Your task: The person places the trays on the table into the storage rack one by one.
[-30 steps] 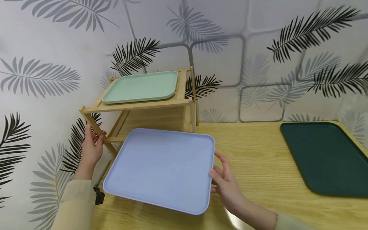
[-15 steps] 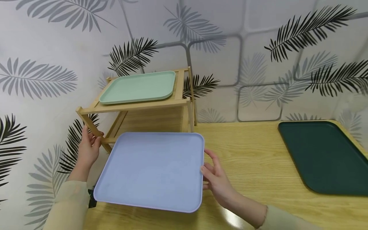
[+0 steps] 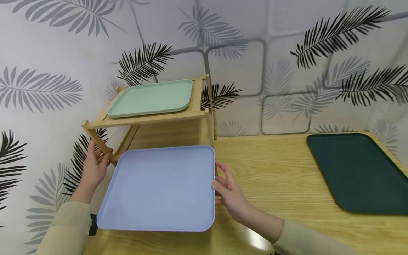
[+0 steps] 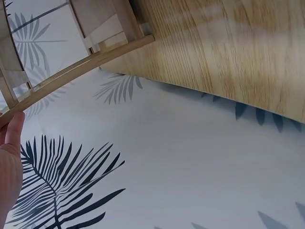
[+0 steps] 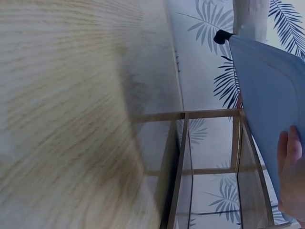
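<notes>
On the wood-grain worktop (image 3: 287,177), against leaf-print wallpaper, sits a bamboo rack (image 3: 153,118) with a green tray (image 3: 151,97) on top. Right hand (image 3: 231,196) grips the blue tray (image 3: 159,187) by its edge; left hand (image 3: 92,166) holds the rack's leg. Only the head view catches the dark tray (image 3: 357,173).

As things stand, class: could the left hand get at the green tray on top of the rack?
Probably yes. The left hand only holds the rack's front leg, and nothing covers the green tray on the open top shelf above it.
</notes>
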Available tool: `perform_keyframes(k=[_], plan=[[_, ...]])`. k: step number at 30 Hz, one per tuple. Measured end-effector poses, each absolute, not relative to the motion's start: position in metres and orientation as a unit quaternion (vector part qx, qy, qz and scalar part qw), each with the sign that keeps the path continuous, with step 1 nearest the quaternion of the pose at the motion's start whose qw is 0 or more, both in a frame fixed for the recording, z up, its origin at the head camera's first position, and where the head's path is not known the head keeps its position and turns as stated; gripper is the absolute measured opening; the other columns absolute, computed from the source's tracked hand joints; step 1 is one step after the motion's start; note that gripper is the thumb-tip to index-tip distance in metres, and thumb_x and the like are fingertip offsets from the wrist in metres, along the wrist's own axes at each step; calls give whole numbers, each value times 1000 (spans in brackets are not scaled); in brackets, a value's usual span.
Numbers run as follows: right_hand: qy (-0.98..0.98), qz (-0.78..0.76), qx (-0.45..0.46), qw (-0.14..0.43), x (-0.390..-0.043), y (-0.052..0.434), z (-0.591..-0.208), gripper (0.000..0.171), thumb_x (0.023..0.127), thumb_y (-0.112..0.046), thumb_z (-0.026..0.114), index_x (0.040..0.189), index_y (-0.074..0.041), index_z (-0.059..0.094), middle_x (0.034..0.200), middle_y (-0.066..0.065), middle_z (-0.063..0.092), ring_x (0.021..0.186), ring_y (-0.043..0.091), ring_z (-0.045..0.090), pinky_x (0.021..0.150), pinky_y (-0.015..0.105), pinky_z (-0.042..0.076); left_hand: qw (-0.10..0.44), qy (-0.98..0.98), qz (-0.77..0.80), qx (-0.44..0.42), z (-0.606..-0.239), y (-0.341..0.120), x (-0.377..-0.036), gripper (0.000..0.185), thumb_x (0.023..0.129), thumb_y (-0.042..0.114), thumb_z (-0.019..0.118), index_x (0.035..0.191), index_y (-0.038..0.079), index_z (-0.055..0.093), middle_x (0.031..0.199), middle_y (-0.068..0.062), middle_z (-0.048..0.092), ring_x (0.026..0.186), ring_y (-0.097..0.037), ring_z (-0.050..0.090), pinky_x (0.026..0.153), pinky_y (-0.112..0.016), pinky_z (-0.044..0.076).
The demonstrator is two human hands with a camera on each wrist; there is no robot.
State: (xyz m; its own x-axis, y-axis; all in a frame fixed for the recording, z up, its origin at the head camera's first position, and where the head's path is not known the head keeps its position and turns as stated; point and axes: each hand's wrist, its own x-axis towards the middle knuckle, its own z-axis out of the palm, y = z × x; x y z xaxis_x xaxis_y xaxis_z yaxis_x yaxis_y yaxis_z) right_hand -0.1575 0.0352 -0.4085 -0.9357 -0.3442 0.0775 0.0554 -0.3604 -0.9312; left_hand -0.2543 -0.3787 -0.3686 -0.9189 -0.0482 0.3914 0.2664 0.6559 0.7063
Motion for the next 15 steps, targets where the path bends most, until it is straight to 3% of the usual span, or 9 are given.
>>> perform_keyframes(k=[7, 8, 14, 15], plan=[[558, -817, -91, 115, -172, 26, -406, 52, 102, -1, 42, 148, -8, 21, 101, 5, 59, 77, 17, 63, 56, 28, 56, 180, -892, -411, -50, -371, -382, -254, 61, 100, -5, 44, 150, 9, 11, 124, -37, 52, 113, -49, 53, 71, -4, 46], [557, -819, -81, 112, -174, 25, -404, 51, 101, 0, 43, 147, -7, 23, 100, 4, 59, 76, 17, 63, 55, 27, 55, 183, -892, -409, -51, -371, -382, -254, 61, 99, -5, 44, 149, 9, 12, 123, -36, 53, 112, -42, 57, 71, -5, 46], [552, -829, -24, 88, -185, 17, -397, 43, 100, 0, 44, 141, -3, 30, 100, 8, 60, 73, 16, 62, 52, 27, 54, 195, -894, -399, -62, -369, -380, -254, 61, 99, -6, 46, 149, 8, 14, 119, -36, 56, 108, -38, 59, 73, -6, 48], [551, -830, -17, 86, -187, 17, -396, 42, 101, -1, 44, 141, -3, 31, 102, 10, 60, 74, 16, 62, 52, 27, 54, 195, -895, -397, -63, -368, -380, -255, 61, 98, -6, 46, 149, 7, 14, 119, -36, 56, 109, -45, 56, 73, -6, 48]])
